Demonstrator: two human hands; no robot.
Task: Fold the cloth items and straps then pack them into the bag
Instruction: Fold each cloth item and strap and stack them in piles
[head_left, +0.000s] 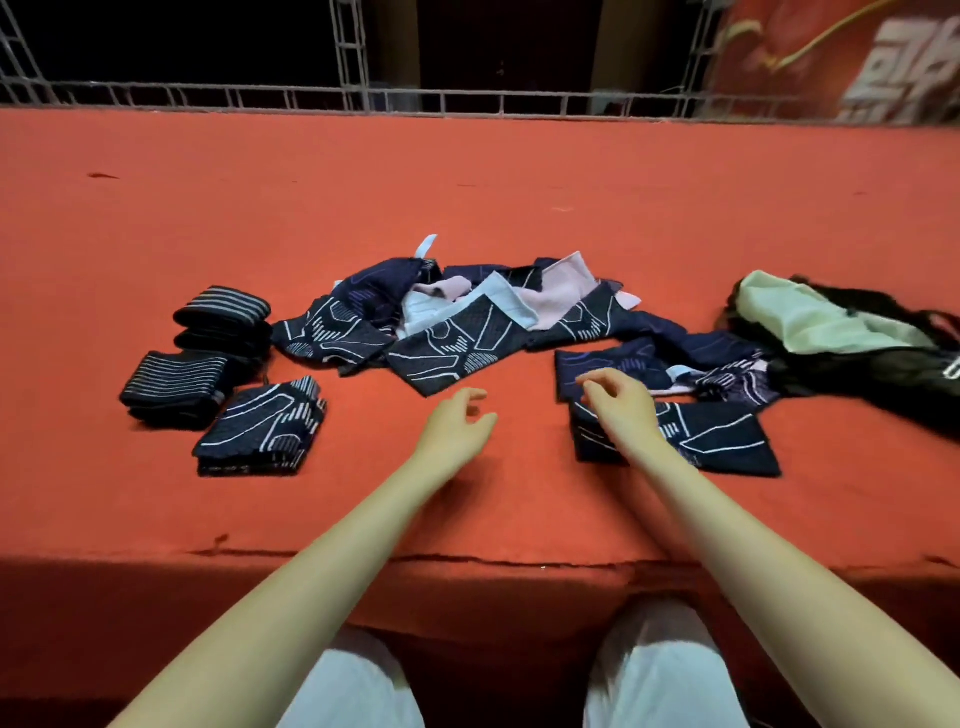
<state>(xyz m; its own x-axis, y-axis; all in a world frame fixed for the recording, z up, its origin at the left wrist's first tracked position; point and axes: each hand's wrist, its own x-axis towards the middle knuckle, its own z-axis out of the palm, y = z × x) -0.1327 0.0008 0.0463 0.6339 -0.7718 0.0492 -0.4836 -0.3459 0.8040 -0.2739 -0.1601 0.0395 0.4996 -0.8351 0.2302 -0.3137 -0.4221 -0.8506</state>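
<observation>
Far right on the red table (467, 171): black bag (878, 374) lying on its side, mouth open, pale green lining showing; can't tell what's inside. Unfolded cloth pile (467, 322) mid-table. Folded stacks at left: striped straps (223, 317), (176, 387), patterned cloth (262, 428). Left hand (457, 423) hovers over bare table, fingers loosely curled, holding nothing. Right hand (621, 408) over a half-folded cloth (717, 439), fingers loosely curled; contact with it unclear. Bare table along the near edge and behind the pile.
</observation>
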